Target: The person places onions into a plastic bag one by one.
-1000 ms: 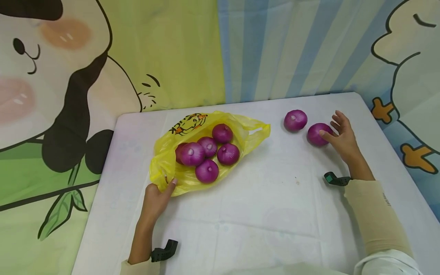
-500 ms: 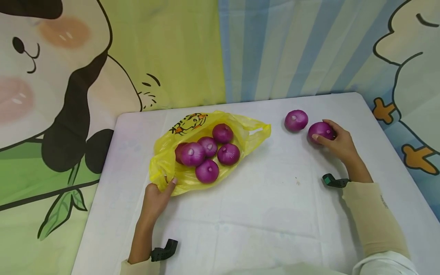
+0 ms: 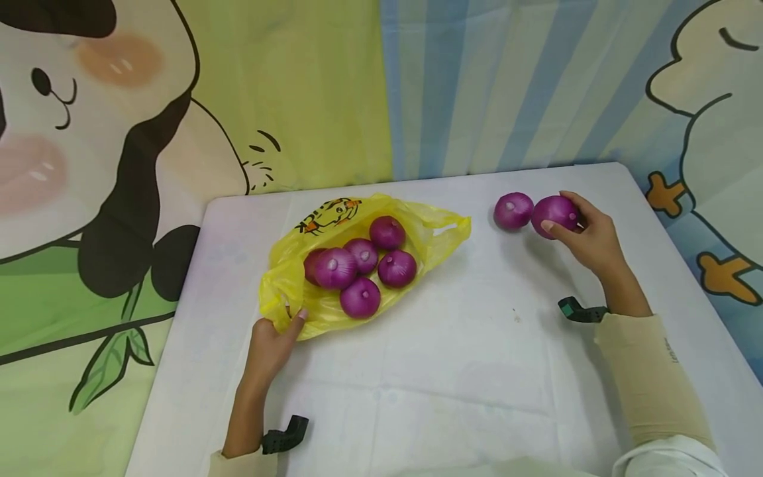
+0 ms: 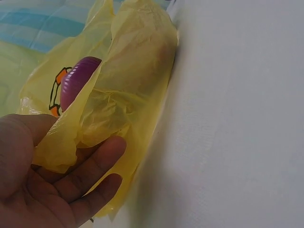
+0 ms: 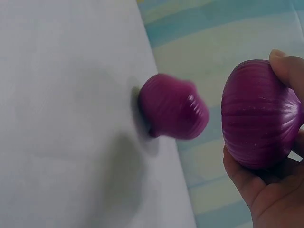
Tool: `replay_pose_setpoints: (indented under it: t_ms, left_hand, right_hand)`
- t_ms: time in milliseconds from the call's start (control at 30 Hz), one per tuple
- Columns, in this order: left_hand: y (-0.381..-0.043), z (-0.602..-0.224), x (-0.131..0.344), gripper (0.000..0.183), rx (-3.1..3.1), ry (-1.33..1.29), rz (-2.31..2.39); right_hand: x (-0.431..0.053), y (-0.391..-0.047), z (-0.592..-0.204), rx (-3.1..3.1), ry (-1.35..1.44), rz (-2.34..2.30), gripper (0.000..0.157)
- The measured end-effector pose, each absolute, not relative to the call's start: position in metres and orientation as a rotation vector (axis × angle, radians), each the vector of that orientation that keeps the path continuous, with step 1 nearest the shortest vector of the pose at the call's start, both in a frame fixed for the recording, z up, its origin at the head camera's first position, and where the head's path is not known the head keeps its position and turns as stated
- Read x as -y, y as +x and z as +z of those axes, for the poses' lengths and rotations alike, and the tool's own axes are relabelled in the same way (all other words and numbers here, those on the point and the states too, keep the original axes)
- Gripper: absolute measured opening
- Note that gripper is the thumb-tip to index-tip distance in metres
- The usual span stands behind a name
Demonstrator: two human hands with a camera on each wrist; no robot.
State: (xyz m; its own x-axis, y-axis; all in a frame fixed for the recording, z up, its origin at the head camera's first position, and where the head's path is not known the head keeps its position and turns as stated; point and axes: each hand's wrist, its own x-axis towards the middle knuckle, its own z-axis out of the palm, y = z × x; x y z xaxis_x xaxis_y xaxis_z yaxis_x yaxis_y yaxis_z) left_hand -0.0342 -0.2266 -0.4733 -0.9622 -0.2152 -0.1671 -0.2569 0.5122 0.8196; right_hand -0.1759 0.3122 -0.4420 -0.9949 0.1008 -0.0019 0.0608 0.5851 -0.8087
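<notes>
A purple onion (image 3: pixel 553 216) is held between the thumb and fingers of my right hand (image 3: pixel 596 242), raised off the table with its shadow below. In the right wrist view this held onion (image 5: pixel 259 114) fills the right side. Just left of it, a second onion (image 3: pixel 513 211) sits on the table. My left hand (image 3: pixel 271 348) pinches the near left rim of a yellow plastic bag (image 3: pixel 322 321), which lies with its mouth spread. Several purple onions (image 3: pixel 360 297) rest inside. From the left wrist, the bag's film (image 4: pixel 128 71) hides most of them.
A white cloth covers the table (image 3: pixel 453 371). Behind it hangs a printed backdrop (image 3: pixel 477 79) with cartoon animals and stripes, close to the table's far edge. Black camera mounts (image 3: pixel 286 435) sit on both wrists. Small specks (image 3: pixel 516 318) lie on the cloth at centre right.
My right hand has closed around the right-hand onion and lifted it from the table. My left hand and the bag stay in place.
</notes>
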Motion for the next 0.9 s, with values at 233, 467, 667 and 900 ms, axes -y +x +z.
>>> replay_pose_setpoints:
  t_ms: [233,467,667,900]
  left_hand:
    - [-0.034,-0.473,0.227,0.042,-2.705,-0.419,1.472]
    - [-0.034,-0.472,0.226,0.04,-2.703,-0.419,1.481]
    - [-0.034,-0.473,0.227,0.042,-2.709,-0.429,1.459]
    - [-0.031,-0.472,0.228,0.042,-2.692,-0.452,1.471]
  right_hand:
    - [-0.293,-0.171,-0.42,2.731,-0.081,1.429,0.073]
    - [-0.284,-0.173,-0.412,2.671,0.019,1.461,0.069]
    - [-0.278,-0.173,-0.409,2.628,0.041,1.545,0.067]
    - [-0.258,-0.166,-0.408,2.567,0.135,1.675,0.063]
